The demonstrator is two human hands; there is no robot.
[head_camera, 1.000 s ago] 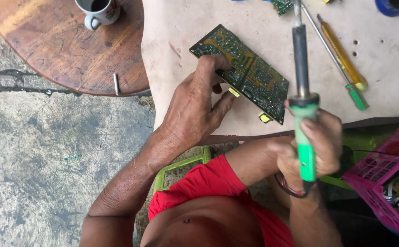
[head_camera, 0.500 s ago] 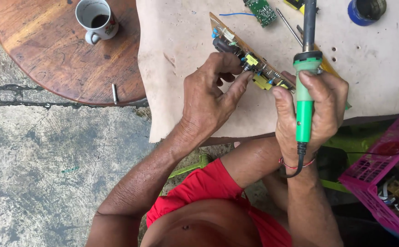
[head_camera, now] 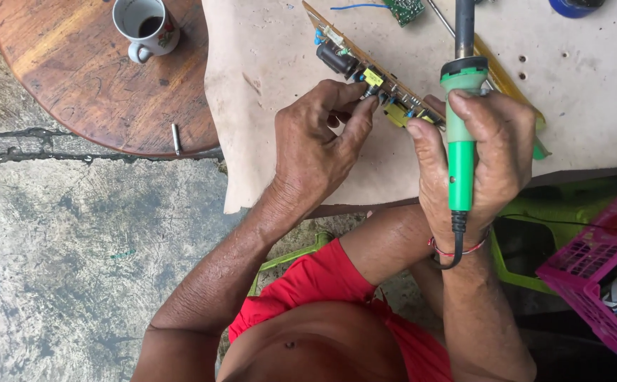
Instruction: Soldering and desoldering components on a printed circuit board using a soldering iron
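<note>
My left hand (head_camera: 319, 141) grips a circuit board (head_camera: 354, 60) tilted up on its edge, component side toward me, above the beige worktop (head_camera: 266, 85). My right hand (head_camera: 475, 152) holds a green-handled soldering iron (head_camera: 460, 120), its metal shaft pointing away from me. The thumb and fingertips of this hand also touch the board's right end. The iron's tip is out of view at the top edge. Its black cord drops below my wrist.
A round wooden table (head_camera: 75, 85) at the upper left carries a white mug (head_camera: 145, 27) and a small metal pin (head_camera: 176, 138). A second small circuit board (head_camera: 404, 8), a yellow-handled tool (head_camera: 506, 81) and a blue roll (head_camera: 574, 6) lie on the worktop. A pink crate (head_camera: 598, 276) sits at the lower right.
The circuit board lay flat under my left hand; both hands now hold it lifted and turned on edge. My right hand has brought the soldering iron up to the board.
</note>
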